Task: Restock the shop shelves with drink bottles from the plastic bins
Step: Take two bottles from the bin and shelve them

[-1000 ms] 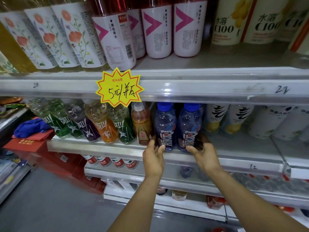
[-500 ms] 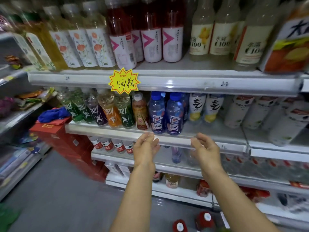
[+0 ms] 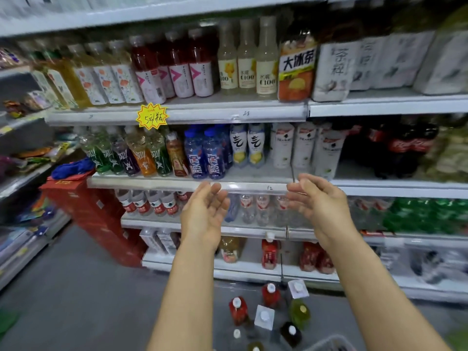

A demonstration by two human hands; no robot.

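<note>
Both hands are empty with fingers spread: the left hand (image 3: 206, 216) and right hand (image 3: 320, 206) hover palms inward in front of the shelf rail (image 3: 253, 186). Just behind it stand two blue bottles (image 3: 205, 155) at the shelf's front edge, between tea-coloured and white-labelled drinks. A yellow price star (image 3: 152, 116) hangs above. Loose bottles (image 3: 264, 317) stand low on the grey floor (image 3: 76, 300), possibly inside a bin.
</note>
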